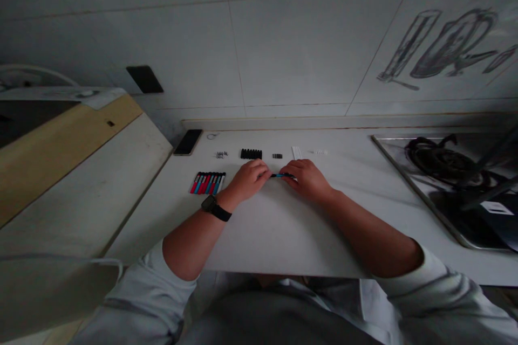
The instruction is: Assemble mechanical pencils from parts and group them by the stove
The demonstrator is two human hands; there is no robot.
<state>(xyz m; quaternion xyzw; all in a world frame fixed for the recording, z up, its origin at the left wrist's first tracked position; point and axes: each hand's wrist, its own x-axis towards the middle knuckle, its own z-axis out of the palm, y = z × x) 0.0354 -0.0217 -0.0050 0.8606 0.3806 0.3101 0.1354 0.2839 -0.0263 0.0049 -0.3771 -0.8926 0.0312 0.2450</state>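
Note:
A slim black and blue pen (282, 175) lies level between my two hands, just above or on the white counter. My left hand (249, 178), below a black wristwatch, pinches its left end. The right-hand end is gripped by the fingers of my right hand (309, 179). A row of red, blue and white pen barrels with black ends (208, 183) lies left of my left hand. Beyond the hands sit a cluster of small dark pieces (221, 154), a row of black caps (251, 154), small dark cylinders (277, 156), thin white sticks (297, 152) and tiny clear pieces (319, 152).
A phone (188, 142) rests at the counter's back left, with a small ring-like item (212, 136) beside it. A gas stove (437, 183) is set in on the right. A large white and wood-edged cabinet (81, 172) borders the left, and a tiled wall (291, 48) the back.

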